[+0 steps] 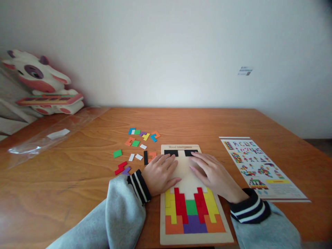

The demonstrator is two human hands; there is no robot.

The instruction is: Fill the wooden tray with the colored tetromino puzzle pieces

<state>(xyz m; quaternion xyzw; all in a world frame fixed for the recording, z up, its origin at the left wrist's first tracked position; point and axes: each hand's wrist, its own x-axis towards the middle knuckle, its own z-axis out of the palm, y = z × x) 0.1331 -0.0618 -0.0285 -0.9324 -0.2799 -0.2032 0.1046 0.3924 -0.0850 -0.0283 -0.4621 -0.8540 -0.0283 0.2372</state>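
Observation:
A wooden puzzle board [197,238] lies in front of me, its lower part filled with yellow, red, green, purple and orange pieces. Across its left edge rests my left hand [161,174], fingers stretched forward and fingertips just below a black piece [171,152] in the upper left corner. My right hand [214,174] reaches over the right edge with fingers extended and slightly apart. Its fingertips are at another black piece [190,152] in the upper right corner. Neither hand visibly grips anything. Between them shows the bare pale middle of the board.
Loose coloured pieces lie left of the board, among them a green square [117,153], a red piece [120,168] and a black bar [145,157]. A printed pattern sheet [261,166] lies right. Farther left are a clear plastic bag [59,133] and a cow-shaped toy keyboard [50,100].

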